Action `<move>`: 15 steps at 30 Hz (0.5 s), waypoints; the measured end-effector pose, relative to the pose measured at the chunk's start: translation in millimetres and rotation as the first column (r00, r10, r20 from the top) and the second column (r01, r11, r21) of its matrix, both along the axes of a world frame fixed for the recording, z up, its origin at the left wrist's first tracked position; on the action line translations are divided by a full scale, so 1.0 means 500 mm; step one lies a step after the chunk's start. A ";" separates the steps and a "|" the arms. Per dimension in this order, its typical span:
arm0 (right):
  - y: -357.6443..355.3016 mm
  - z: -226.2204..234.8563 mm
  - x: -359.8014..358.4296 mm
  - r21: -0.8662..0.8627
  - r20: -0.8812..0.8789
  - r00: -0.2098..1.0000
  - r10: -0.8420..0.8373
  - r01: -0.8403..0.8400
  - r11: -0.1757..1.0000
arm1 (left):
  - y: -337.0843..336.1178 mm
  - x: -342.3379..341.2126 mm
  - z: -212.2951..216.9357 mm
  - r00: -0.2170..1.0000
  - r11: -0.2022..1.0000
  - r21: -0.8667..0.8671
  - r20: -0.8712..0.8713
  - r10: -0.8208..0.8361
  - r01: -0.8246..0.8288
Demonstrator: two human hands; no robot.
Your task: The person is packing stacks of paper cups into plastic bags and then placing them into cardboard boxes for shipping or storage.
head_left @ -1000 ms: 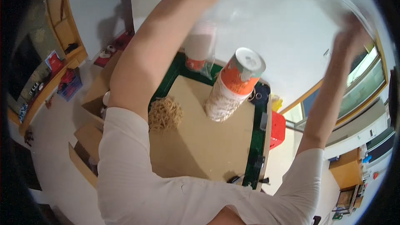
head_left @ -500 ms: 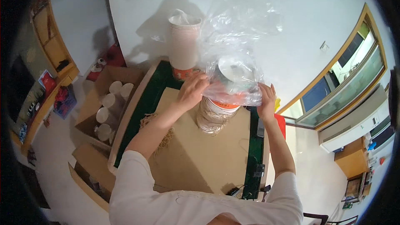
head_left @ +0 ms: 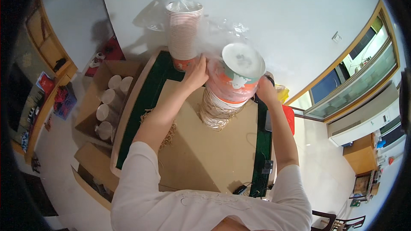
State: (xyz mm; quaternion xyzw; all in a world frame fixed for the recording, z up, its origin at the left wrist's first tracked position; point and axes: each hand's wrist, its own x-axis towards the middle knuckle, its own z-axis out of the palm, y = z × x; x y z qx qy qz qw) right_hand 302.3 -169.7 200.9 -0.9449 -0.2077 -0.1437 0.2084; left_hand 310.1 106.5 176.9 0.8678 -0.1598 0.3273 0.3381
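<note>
Cups (head_left: 109,97) crowded the cardboard box (head_left: 87,113) at left, a paler cup tower (head_left: 184,34) rose upper centre just past the left hand (head_left: 197,75), and straw (head_left: 169,137) lay half blocked by the left forearm (head_left: 158,122). And centre frame, the big cup stack (head_left: 233,87) stood right between that hand and the right hand (head_left: 266,90), clear bag (head_left: 215,75) around its upper part! Left fingers pinched narrow on the plastic; right fingertips hidden, grip impossible to tell.

In front of you, an upside-down stack of orange, green and white paper cups (head_left: 239,80) stands, crinkled clear plastic bag (head_left: 215,72) around its upper part.
</note>
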 end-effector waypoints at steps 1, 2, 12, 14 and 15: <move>0.003 -0.012 -0.007 0.001 0.000 1.000 0.009 -0.009 1.000 | 0.013 0.011 -0.032 0.996 0.997 0.060 -0.076 -0.038 0.042; -0.002 -0.026 -0.012 -0.005 -0.073 0.997 -0.015 0.014 1.000 | 0.022 0.021 -0.055 0.986 0.989 0.113 -0.149 -0.076 0.093; -0.105 -0.296 -0.076 -0.327 -0.197 0.976 0.092 -0.153 0.933 | 0.050 -0.020 -0.387 0.866 0.956 -0.161 -0.408 -0.289 0.243; 0.015 -0.264 -0.007 -0.137 -0.182 0.981 0.064 -0.089 0.986 | 0.230 0.012 -0.432 0.945 0.904 -0.400 -0.327 0.013 -0.151; -0.039 -0.269 0.011 -0.036 -0.246 0.955 -0.164 0.160 0.986 | 0.146 0.041 -0.390 0.959 0.861 -0.487 -0.284 0.005 -0.149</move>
